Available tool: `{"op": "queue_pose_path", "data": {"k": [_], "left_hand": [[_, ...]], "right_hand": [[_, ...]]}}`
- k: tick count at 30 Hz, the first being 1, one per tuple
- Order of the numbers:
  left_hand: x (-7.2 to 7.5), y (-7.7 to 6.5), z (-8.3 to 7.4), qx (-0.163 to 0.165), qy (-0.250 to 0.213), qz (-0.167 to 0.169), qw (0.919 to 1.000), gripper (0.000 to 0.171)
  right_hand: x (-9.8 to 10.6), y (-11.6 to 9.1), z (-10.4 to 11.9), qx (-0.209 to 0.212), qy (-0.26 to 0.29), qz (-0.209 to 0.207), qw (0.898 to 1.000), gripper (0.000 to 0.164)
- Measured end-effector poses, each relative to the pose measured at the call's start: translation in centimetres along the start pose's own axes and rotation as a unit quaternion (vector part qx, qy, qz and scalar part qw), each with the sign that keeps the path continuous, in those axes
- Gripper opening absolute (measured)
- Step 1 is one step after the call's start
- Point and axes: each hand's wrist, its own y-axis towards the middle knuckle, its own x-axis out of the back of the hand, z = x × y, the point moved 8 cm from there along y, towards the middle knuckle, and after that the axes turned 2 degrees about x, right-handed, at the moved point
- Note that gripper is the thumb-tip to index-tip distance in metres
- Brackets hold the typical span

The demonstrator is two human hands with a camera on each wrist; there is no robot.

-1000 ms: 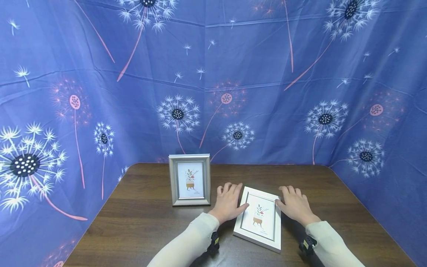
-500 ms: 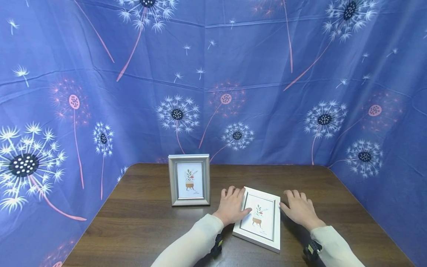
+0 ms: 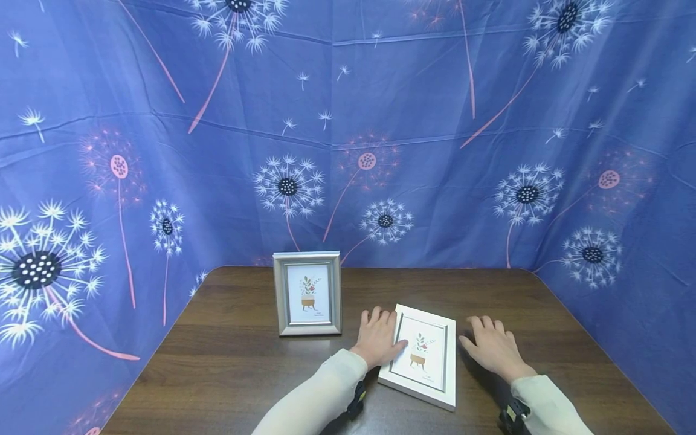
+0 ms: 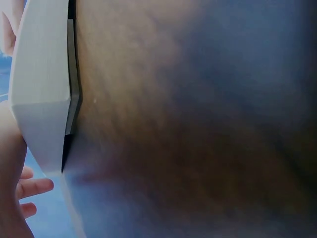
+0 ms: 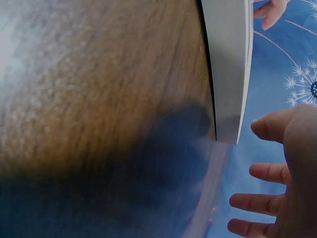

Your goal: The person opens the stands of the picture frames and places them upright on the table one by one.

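The left hand (image 3: pixel 376 338) lies along the white frame's (image 3: pixel 421 353) left edge, thumb over its face and fingers loosely extended rather than curled round it; the right hand (image 3: pixel 493 347), fingers spread and holding nothing, is just off the right edge. Between them, the white frame lies picture up, askew on the table (image 3: pixel 228 362). Farther back and left stands the grey frame (image 3: pixel 308 293), before a blue cloth (image 3: pixel 435 90).

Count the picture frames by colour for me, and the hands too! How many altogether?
Silver frame: 1
White frame: 1
Left hand and right hand: 2 hands
Total: 4
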Motion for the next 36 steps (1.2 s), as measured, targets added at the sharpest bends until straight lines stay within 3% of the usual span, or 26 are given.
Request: {"op": "queue_pose_path", "data": {"k": [20,36], "left_hand": [[-0.9,1.5,0.2,0.025,0.002,0.045,0.9986,0.066],[-1.4,3.3,0.3,0.024,-0.018,0.056,0.998,0.067]], "right_hand": [[-0.6,0.2,-0.3,-0.011,0.0,0.006,1.0,0.054],[-1.0,0.4,-0.2,-0.014,-0.001,0.004,1.0,0.054]]}}
